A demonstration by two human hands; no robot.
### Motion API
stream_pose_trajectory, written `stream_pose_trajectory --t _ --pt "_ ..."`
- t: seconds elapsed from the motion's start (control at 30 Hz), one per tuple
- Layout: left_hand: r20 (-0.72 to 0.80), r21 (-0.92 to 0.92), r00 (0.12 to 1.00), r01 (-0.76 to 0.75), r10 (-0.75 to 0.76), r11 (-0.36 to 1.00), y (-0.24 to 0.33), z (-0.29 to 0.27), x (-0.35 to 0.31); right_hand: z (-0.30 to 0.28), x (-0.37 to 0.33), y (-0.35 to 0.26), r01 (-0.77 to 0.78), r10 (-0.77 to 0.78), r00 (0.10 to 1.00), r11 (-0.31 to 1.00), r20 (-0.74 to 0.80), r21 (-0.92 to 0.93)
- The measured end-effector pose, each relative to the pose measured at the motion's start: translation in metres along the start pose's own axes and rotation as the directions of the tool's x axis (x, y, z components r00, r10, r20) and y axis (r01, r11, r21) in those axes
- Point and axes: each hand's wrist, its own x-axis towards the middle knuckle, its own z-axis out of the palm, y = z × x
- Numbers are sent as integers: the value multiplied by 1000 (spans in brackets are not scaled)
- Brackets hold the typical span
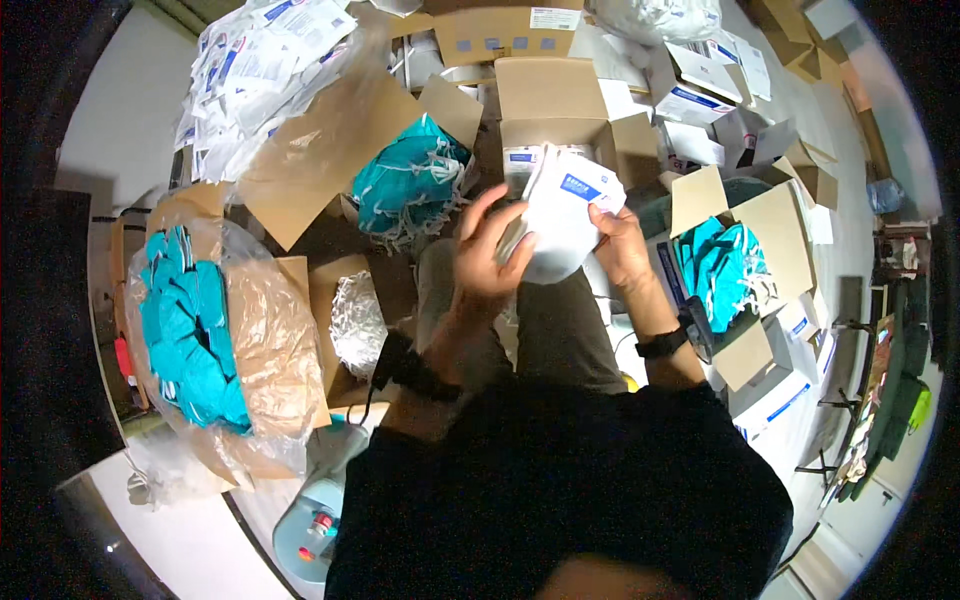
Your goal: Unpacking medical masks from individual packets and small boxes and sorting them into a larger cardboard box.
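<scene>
A small stack of white printed packets with a blue label [572,205] is held in front of me, above my lap. My right hand [622,245] grips its right side, thumb on the top packet. At the left edge of the stack, my left hand [490,250] is open with its fingers spread; whether its thumb touches the packets I cannot tell. Just beyond, an open cardboard box [552,92] has similar packets inside, partly hidden by the stack. Left of that box lies a pile of teal fabric pieces with white ties [412,185].
A plastic-lined box of folded teal pieces [190,325] stands at left, near a box of white cords or strips [357,325]. A heap of white packets [265,65] fills the far left. At right is another box of teal pieces [718,270]. A blue water jug [300,530] lies at lower left.
</scene>
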Motion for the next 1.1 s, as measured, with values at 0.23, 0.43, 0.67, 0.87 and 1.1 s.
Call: stream_pose_trajectory --t 0.23,0.43,0.67,0.87,1.1 --pt "47 -67 992 122 -119 990 42 -13 -22 23 -70 17 18 -19 1000 999 23 29" --pt "55 -92 973 229 -225 969 49 -27 -40 33 -89 26 -57 51 996 994 69 96" --pt "154 -144 964 240 -218 960 48 -34 -44 28 -97 44 -43 22 992 985 126 167" --pt "202 38 977 67 -73 997 61 -35 -51 12 -92 32 167 -88 978 874 189 -457" --pt "360 79 932 -6 -23 997 61 -34 -57 49 -111 -8 461 -305 887 618 346 -637"
